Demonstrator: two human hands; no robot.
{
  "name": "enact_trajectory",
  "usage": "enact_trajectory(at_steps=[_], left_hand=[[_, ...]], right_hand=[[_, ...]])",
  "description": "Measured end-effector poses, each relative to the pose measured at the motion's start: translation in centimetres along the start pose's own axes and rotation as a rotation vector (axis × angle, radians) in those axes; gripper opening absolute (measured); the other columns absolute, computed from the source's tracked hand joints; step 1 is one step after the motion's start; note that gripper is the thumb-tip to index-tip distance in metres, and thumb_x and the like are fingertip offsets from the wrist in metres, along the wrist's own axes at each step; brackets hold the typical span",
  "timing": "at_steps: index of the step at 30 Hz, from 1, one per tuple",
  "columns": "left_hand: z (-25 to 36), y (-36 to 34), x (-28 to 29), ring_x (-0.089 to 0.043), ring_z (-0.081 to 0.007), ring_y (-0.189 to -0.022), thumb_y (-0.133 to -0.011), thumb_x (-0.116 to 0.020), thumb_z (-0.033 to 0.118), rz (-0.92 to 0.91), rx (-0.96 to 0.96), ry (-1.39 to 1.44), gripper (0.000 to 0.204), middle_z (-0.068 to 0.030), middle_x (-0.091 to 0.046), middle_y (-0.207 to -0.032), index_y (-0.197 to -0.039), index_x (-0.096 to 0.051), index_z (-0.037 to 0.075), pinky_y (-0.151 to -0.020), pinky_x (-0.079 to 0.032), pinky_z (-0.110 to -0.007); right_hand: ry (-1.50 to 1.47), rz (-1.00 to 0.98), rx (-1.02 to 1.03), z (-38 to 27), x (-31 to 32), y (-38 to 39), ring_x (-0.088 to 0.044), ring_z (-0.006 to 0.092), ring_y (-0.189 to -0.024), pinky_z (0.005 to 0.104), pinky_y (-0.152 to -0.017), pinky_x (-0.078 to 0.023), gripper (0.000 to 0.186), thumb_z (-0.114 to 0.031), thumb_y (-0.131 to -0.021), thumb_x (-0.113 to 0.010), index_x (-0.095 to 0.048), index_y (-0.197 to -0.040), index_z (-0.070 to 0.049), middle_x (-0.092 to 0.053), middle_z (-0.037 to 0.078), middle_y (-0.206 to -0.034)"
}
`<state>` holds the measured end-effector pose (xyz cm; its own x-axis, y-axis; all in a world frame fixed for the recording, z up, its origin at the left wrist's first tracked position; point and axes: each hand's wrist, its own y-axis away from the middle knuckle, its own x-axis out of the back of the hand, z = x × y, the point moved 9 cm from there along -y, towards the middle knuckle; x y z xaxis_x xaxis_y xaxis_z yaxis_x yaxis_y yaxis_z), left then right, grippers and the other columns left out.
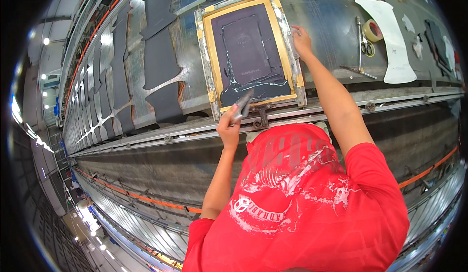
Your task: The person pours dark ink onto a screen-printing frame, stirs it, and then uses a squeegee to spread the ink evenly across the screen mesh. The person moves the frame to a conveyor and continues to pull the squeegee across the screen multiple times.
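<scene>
A screen-printing frame (pixel 298 84) with yellow tape round its inner border lies on the long table. Its dark mesh (pixel 243 43) shows a rectangular outline, with wet dark ink pooled along the near end. My left hand (pixel 228 128) is closed around a grey squeegee (pixel 243 105), slightly blurred, above the frame's near edge. Beside the frame's right side is my right hand (pixel 302 42), its fingers partly extended and close to the rail; whether they touch it I cannot tell. Nothing shows in that hand.
Dark cut fabric pieces (pixel 163 53) line the table to the left. To the right lie a tape roll (pixel 372 30), scissors (pixel 367 48), a thin metal rod (pixel 359 40) and a white template (pixel 390 43). A metal rail (pixel 195 131) runs along the near table edge.
</scene>
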<state>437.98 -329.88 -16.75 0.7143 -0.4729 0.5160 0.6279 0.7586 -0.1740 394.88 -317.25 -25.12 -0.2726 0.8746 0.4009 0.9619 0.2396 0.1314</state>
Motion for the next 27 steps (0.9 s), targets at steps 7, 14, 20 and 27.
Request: enact_trajectory(at_steps=[7,14,20,27], left_hand=[[-8.0,0.0,0.5,-0.061,-0.0114,-0.079,-0.083,-0.073,-0.001,0.339,0.608,0.708,0.023,-0.0033,-0.067,-0.093,-0.104,-0.065,0.001,-0.071,-0.048,-0.026],[-10.6,1.4,-1.7,-0.067,-0.0197,-0.097,-0.083,-0.07,-0.004,0.332,0.81,0.879,0.032,-0.0078,-0.067,-0.109,-0.113,-0.06,0.001,-0.081,-0.056,-0.033],[-7.3,0.7,-8.8,-0.066,-0.0162,-0.083,-0.08,-0.075,0.001,0.12,0.899,0.657,0.029,-0.0059,-0.069,-0.095,-0.107,-0.063,0.003,-0.067,-0.051,-0.029],[1.3,-8.8,-6.6,-0.069,-0.0181,-0.077,-0.074,-0.071,0.006,-0.207,0.007,-0.142,0.036,-0.0077,-0.073,-0.093,-0.109,-0.072,0.011,-0.069,-0.05,-0.031]], right_hand=[[0.001,0.056,0.016,-0.1,0.3,-0.2,-0.065,0.0332,-0.101,0.0393,-0.087,-0.048,0.025,-0.032,-0.097,-0.056,-0.068,-0.112,-0.015,-0.07,0.017,-0.106],[0.007,0.055,0.007,-0.5,0.7,0.3,-0.066,0.0336,-0.096,0.04,-0.083,-0.049,0.026,-0.034,-0.097,-0.057,-0.067,-0.112,-0.016,-0.071,0.017,-0.101],[0.004,0.053,0.012,-0.1,0.3,0.1,-0.066,0.0317,-0.092,0.0398,-0.08,-0.049,0.025,-0.033,-0.097,-0.057,-0.067,-0.111,-0.016,-0.07,0.016,-0.097],[-0.03,-0.153,-0.189,0.3,-0.7,-0.4,-0.066,0.0263,-0.087,0.0383,-0.079,-0.049,0.021,-0.029,-0.096,-0.058,-0.065,-0.109,-0.014,-0.07,0.015,-0.092]])
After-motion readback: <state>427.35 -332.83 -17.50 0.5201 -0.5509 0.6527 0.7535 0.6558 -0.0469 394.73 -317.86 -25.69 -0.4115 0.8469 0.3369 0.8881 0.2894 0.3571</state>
